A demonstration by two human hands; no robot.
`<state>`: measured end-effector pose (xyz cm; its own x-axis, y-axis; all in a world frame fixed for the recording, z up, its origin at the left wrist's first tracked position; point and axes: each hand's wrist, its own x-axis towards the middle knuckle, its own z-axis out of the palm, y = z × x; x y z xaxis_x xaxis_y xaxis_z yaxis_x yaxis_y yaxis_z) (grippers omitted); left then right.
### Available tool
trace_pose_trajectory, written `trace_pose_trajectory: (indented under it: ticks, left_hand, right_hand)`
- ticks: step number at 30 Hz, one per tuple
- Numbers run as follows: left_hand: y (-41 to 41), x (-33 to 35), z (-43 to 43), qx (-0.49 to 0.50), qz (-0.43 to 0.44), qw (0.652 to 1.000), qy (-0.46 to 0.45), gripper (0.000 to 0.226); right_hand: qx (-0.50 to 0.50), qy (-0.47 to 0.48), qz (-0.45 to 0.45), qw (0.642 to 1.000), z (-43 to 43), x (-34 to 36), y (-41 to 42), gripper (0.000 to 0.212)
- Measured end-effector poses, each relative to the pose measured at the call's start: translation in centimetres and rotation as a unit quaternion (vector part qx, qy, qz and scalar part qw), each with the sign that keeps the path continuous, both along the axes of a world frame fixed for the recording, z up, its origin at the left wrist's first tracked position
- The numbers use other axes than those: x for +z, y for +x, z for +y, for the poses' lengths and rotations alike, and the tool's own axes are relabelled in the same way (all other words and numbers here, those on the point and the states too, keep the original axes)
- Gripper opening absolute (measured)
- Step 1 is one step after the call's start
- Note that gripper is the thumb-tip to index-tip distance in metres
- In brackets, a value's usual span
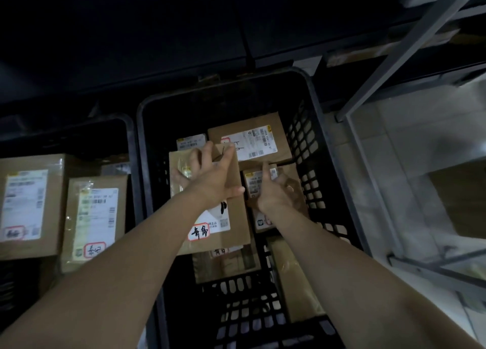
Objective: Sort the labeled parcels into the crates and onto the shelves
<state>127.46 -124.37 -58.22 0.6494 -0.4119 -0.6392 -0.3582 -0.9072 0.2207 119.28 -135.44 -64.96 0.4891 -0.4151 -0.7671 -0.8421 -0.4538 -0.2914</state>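
Note:
A black slotted crate point(315, 107) in the middle holds several labelled cardboard parcels. My left hand point(210, 172) lies flat with spread fingers on top of a long brown parcel point(236, 230) that carries a white label with handwritten characters. My right hand point(276, 191) is on a smaller parcel point(298, 175) to its right, index finger pointing up along its label, the other fingers curled at its edge. Behind them lies a larger parcel point(278, 135) with a printed label. More parcels point(226, 264) lie lower in the crate.
A second black crate point(128, 128) at the left holds two big labelled boxes point(29, 204) point(97, 217). A grey metal shelf frame point(368, 170) stands at the right, with a brown box point(462, 199) on it. Dark shelving fills the background.

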Motion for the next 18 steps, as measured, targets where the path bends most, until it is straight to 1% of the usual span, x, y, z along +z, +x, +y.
trace_pose_trajectory:
  ticks: [4, 6, 9, 12, 15, 18]
  left_hand:
    - [-0.4, 0.0, 0.3, -0.002, 0.004, 1.0, -0.008, 0.093]
    - [-0.6, 0.1, 0.4, -0.004, 0.001, 1.0, -0.005, 0.093]
    - [-0.9, 0.2, 0.6, -0.008, -0.008, 1.0, -0.007, 0.092]
    - [-1.4, 0.3, 1.1, -0.013, -0.015, 1.0, -0.021, 0.091]
    - [-1.9, 0.2, 1.5, -0.019, -0.03, 0.999, -0.031, 0.089]
    - [-2.0, 0.3, 1.8, -0.027, -0.045, 0.998, -0.036, 0.087]
  right_hand:
    - [-0.006, 0.005, -0.012, 1.0, -0.3, 0.6, -0.2, 0.103]
    - [-0.033, 0.021, -0.046, 0.998, -0.8, 1.1, -0.6, 0.1]
    - [-0.04, 0.011, -0.096, 0.994, -2.0, 2.1, -1.4, 0.095]
    - [-0.075, 0.004, -0.146, 0.986, -3.2, 3.6, -2.3, 0.098]
    - [-0.136, 0.015, -0.19, 0.972, -3.9, 4.8, -2.8, 0.105]
    - [-0.119, -0.022, -0.223, 0.967, -3.5, 5.5, -3.0, 0.106]
